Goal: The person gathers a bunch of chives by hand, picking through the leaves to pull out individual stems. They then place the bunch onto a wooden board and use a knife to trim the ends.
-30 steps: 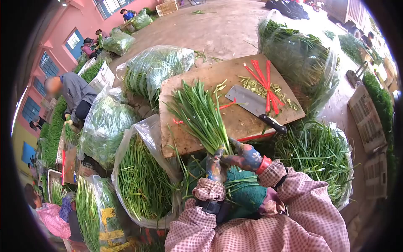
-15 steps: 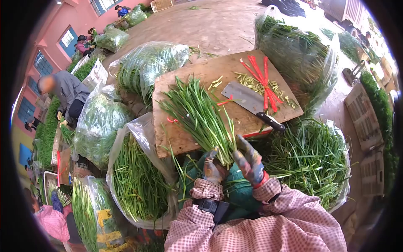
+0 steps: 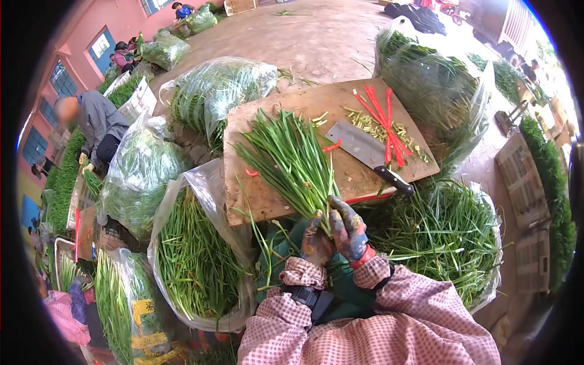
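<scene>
A bunch of long green chives (image 3: 289,161) lies slanted across the wooden board (image 3: 261,210), its pale stem ends toward me. My left hand (image 3: 316,239), in a stained glove, is closed around the left side of those ends. Pressed against them from the right is my right hand (image 3: 348,230), its gloved fingers closed. Between the two hands the stem tips are mostly hidden. A cleaver (image 3: 359,144) with a black handle rests on the board to the right. Red ties (image 3: 386,125) lie over its far side, beside cut stem ends (image 3: 363,120).
Bags of greens stand left (image 3: 201,255), right (image 3: 447,234) and behind the board (image 3: 426,79). A person in grey (image 3: 100,125) crouches at far left, handling greens. Another in a pink sleeve (image 3: 67,316) works at lower left. Crates (image 3: 526,176) line the right.
My right hand has moved left and closed in on the stem ends, where it was apart from them with fingers spread. The bunch looks gathered tighter at its base.
</scene>
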The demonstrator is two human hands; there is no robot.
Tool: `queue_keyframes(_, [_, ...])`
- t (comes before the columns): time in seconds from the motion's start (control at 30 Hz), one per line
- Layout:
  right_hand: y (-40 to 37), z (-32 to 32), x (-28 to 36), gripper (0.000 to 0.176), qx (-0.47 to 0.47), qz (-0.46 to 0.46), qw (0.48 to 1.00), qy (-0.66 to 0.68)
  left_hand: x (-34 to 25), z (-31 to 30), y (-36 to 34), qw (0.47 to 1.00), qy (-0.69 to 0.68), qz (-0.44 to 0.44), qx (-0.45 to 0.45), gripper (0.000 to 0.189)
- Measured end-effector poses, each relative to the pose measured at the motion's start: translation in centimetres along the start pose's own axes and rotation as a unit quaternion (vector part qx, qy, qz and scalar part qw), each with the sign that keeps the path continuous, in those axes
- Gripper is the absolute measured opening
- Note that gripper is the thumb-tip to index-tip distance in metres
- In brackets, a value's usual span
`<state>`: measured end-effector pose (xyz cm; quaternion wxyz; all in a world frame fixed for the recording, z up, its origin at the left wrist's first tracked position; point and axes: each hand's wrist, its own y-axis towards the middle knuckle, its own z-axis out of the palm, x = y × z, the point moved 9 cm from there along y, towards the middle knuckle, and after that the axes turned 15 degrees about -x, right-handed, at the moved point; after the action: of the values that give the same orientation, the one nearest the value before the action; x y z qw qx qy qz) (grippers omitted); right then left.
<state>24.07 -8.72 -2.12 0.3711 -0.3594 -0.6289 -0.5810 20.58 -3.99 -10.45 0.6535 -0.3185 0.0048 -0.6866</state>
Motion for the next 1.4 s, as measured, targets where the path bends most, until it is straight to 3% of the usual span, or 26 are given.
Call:
queue_keyframes(0.03, [0.1, 0.0, 0.1, 0.027, 0.0, 0.0, 1.0, -0.001, -1.1, 1.1, -0.6, 0.95, 0.249, 0.19, 0.006, 0.036])
queue_keyframes(0.1, [0.2, 0.4, 1.8, 0.027, 0.029, -0.08, 0.996, -0.028, -1.5, 0.0, 0.0, 0.951, 0.252, 0.181, 0.012, 0.035])
queue_keyframes(0.17, [0.8, 0.6, 2.9, 0.026, 0.07, -0.085, 0.992, -0.061, -2.3, -1.1, 0.9, 0.952, 0.25, 0.176, 0.022, 0.035])
queue_keyframes(0.23, [0.9, 0.8, 3.5, 0.028, 0.084, -0.099, 0.991, -0.037, -1.5, -0.2, 0.6, 0.964, 0.221, 0.13, 0.072, 0.035])
queue_keyframes(0.3, [1.5, 0.9, 3.7, 0.03, 0.079, -0.107, 0.99, -0.038, -0.5, 0.5, 0.2, 0.946, 0.266, 0.137, 0.126, 0.036])
queue_keyframes(0.37, [2.1, 1.7, 6.8, 0.031, 0.112, -0.275, 0.943, -0.15, -2.1, 0.3, -0.2, 0.886, 0.341, 0.303, 0.085, 0.037])
queue_keyframes(0.4, [3.1, 1.7, 8.0, 0.032, 0.098, -0.282, 0.943, -0.147, -2.3, 0.1, -0.1, 0.887, 0.339, 0.303, 0.085, 0.037])
queue_keyframes(0.5, [5.4, 2.1, 8.7, 0.029, 0.066, -0.311, 0.941, -0.117, -1.2, 1.7, -0.8, 0.904, 0.228, 0.169, 0.32, 0.049])
queue_keyframes(0.53, [6.1, 2.7, 8.4, 0.024, 0.088, -0.293, 0.946, -0.107, -1.4, 1.4, -0.6, 0.904, 0.226, 0.168, 0.321, 0.049])
queue_keyframes(0.57, [6.3, 2.8, 8.4, 0.024, 0.088, -0.293, 0.946, -0.108, -2.8, 0.0, 0.5, 0.9, 0.281, 0.257, 0.215, 0.059])
queue_keyframes(0.63, [6.4, 4.5, 5.6, 0.021, 0.201, -0.199, 0.946, -0.158, -5.8, -2.0, 0.6, 0.831, 0.37, 0.414, -0.007, 0.078])
queue_keyframes(0.67, [6.3, 4.5, 5.2, 0.019, 0.202, -0.192, 0.951, -0.131, -5.4, -1.0, -0.3, 0.803, 0.39, 0.449, 0.049, 0.081])
queue_keyframes(0.7, [6.1, 4.2, 5.2, 0.019, 0.204, -0.195, 0.95, -0.133, -5.2, -0.7, -0.4, 0.804, 0.387, 0.449, 0.051, 0.081])
queue_keyframes(0.77, [5.8, 3.6, 4.4, 0.018, 0.209, -0.149, 0.957, -0.136, -5.4, -1.8, 0.3, 0.856, 0.336, 0.394, -0.018, 0.07])
queue_keyframes(0.8, [6.1, 3.6, 4.9, 0.022, 0.188, -0.169, 0.959, -0.126, -3.8, 0.0, -0.1, 0.909, 0.267, 0.32, 0.02, 0.055])
queue_keyframes(0.83, [6.4, 3.8, 5.1, 0.022, 0.187, -0.168, 0.96, -0.127, -3.8, -0.1, -0.1, 0.909, 0.268, 0.319, 0.019, 0.055])
queue_keyframes(0.9, [6.6, 5.3, 7.3, 0.026, 0.202, -0.3, 0.915, -0.177, -3.5, -0.3, 0.2, 0.934, 0.216, 0.283, 0.037, 0.03])
queue_keyframes(0.97, [6.8, 7.2, 6.5, 0.031, 0.227, -0.309, 0.901, -0.202, -3.6, -0.9, 0.5, 0.948, 0.173, 0.262, 0.048, 0.03])
queue_keyframes(1.03, [6.7, 9.4, 4.5, 0.031, 0.238, -0.37, 0.845, -0.303, -3.0, 0.1, 0.1, 0.955, 0.181, 0.225, 0.073, 0.031])
queue_keyframes(1.1, [7.2, 10.6, 3.8, 0.027, 0.248, -0.364, 0.848, -0.295, -2.9, 0.6, 0.1, 0.958, 0.179, 0.208, 0.086, 0.032])
queue_keyframes(1.17, [7.4, 12.5, 1.9, 0.018, 0.338, -0.327, 0.815, -0.338, -2.4, 0.3, 0.4, 0.968, 0.176, 0.148, 0.099, 0.031])
queue_keyframes(1.2, [7.8, 12.6, 1.4, 0.017, 0.278, -0.372, 0.829, -0.311, -2.6, -0.5, 0.8, 0.968, 0.176, 0.148, 0.097, 0.031])
queue_keyframes(1.27, [8.2, 12.7, 1.1, 0.018, 0.275, -0.365, 0.833, -0.312, -4.2, -2.2, 1.6, 0.963, 0.155, 0.208, 0.071, 0.034])
queue_keyframes(1.37, [9.8, 13.3, 0.5, 0.016, 0.279, -0.33, 0.845, -0.315, -3.0, -0.1, 0.6, 0.97, 0.154, 0.169, 0.077, 0.038])
queue_keyframes(1.4, [11.5, 12.8, -0.8, 0.015, 0.24, -0.236, 0.91, -0.242, -3.5, -0.8, 1.2, 0.97, 0.154, 0.171, 0.078, 0.038])
